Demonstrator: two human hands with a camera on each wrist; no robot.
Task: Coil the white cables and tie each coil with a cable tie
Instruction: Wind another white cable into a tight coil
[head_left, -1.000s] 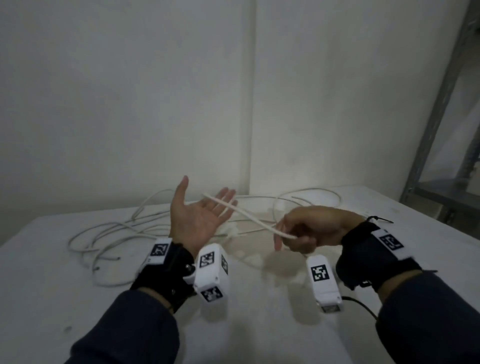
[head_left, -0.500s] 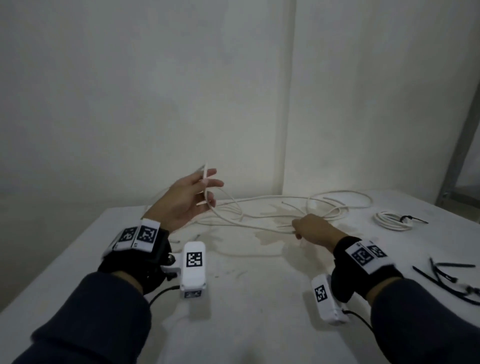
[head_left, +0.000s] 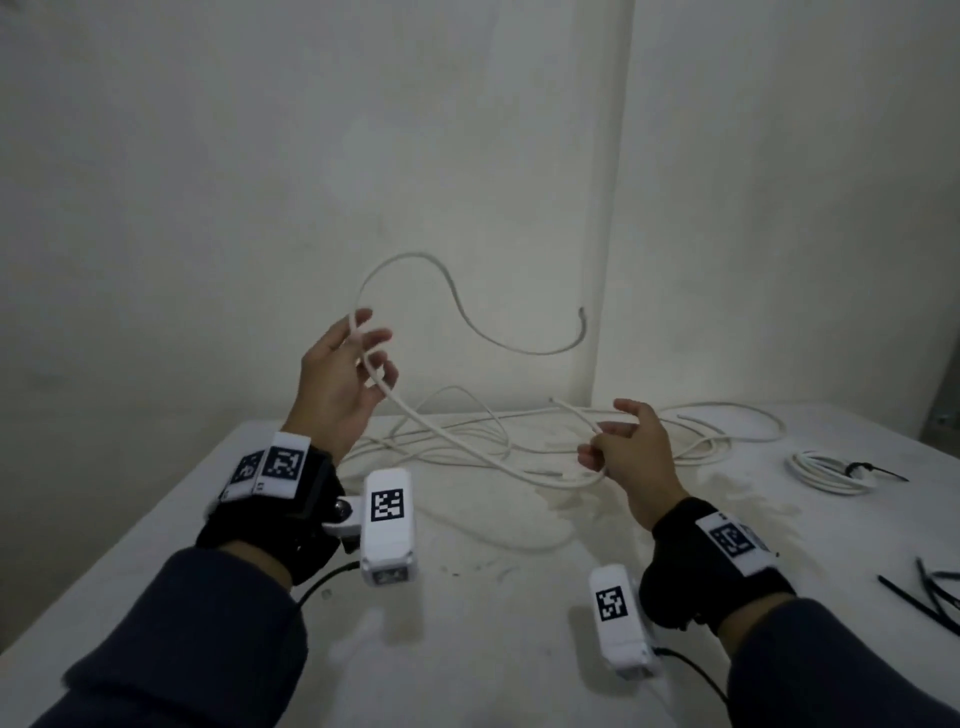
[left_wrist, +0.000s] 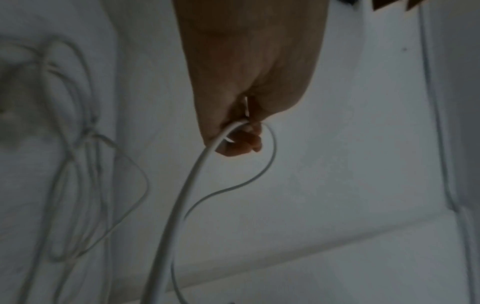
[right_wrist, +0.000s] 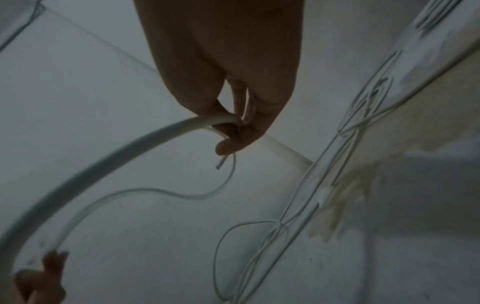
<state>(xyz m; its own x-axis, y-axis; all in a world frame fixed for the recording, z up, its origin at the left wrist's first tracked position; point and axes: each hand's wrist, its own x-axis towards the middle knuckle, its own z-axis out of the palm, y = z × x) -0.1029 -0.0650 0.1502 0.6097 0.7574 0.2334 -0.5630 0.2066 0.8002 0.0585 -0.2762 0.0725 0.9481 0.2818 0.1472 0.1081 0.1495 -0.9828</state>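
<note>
A: Hands at work over a white tabletop: the left hand, raised at centre left of the head view, curls its fingers round a thin white round cable, whose free tail arcs up against the pale wall. The right hand, lower at centre right, pinches the same cable between thumb and fingertips.

B: And the rest of the cable?

A: It sags between the two hands, then joins a loose tangle of white cables on the table behind them. At the right edge lies a finished white coil bound with a black tie; loose black cable ties wait at lower right.

B: Which step is this?

A: By my reading, the very start of coiling a second cable: no loop yet sits in the left hand.

B: What does the next move call for?

A: Probably the right hand carrying its slack across to the left to lay a first loop, while the left grips firmly so the springy tail stays put. The tangle behind may snag as length is drawn.
</note>
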